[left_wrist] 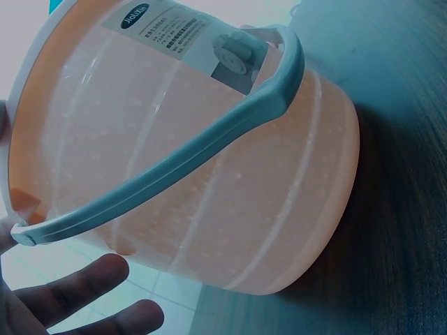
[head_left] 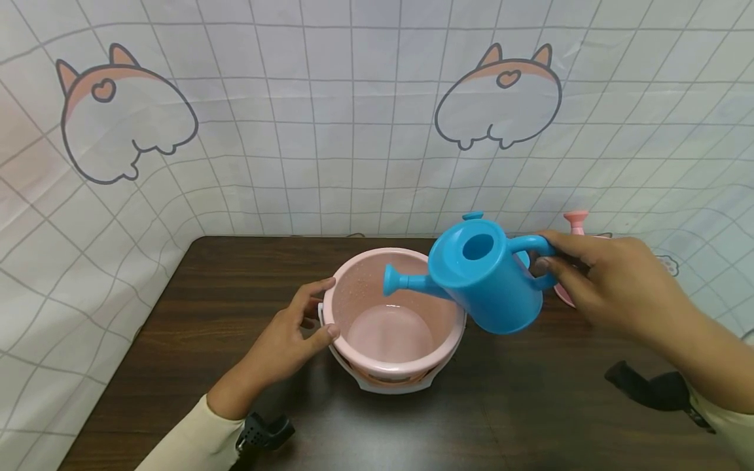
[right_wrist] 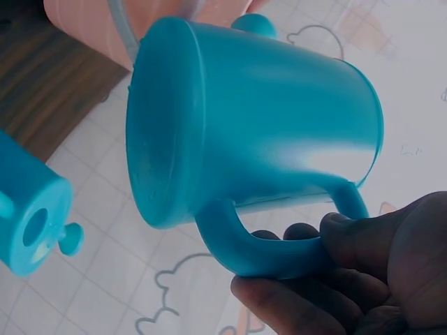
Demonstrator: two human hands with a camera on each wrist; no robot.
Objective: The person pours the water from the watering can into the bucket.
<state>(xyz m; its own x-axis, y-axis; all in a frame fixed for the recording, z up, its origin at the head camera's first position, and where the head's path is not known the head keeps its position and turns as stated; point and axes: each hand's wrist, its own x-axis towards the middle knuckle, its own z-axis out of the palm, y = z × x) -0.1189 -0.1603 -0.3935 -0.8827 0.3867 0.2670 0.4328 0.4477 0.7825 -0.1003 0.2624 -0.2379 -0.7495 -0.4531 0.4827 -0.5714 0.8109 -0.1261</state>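
Observation:
In the head view, a pale pink bucket (head_left: pixel 389 369) stands on the dark wooden table, with droplets on its inner wall. My left hand (head_left: pixel 291 340) rests its thumb and index finger, spread apart, on the bucket's left rim. The left wrist view shows other fingers (left_wrist: pixel 84 279) extended away from the bucket, beside its carrying handle (left_wrist: pixel 174 160). My right hand (head_left: pixel 612 275) grips the handle of a blue watering can (head_left: pixel 491 281), raised right of the bucket. The can leans left, and its spout reaches over the bucket's opening. No stream shows from the spout.
Behind my right hand stands a pink watering can (head_left: pixel 576 219), mostly covered. A second blue watering can (right_wrist: pixel 28 223) appears in the right wrist view. A white gridded cloth (head_left: pixel 318 131) rises behind the table (head_left: pixel 194 340). Each wrist wears a black device (head_left: pixel 268 432).

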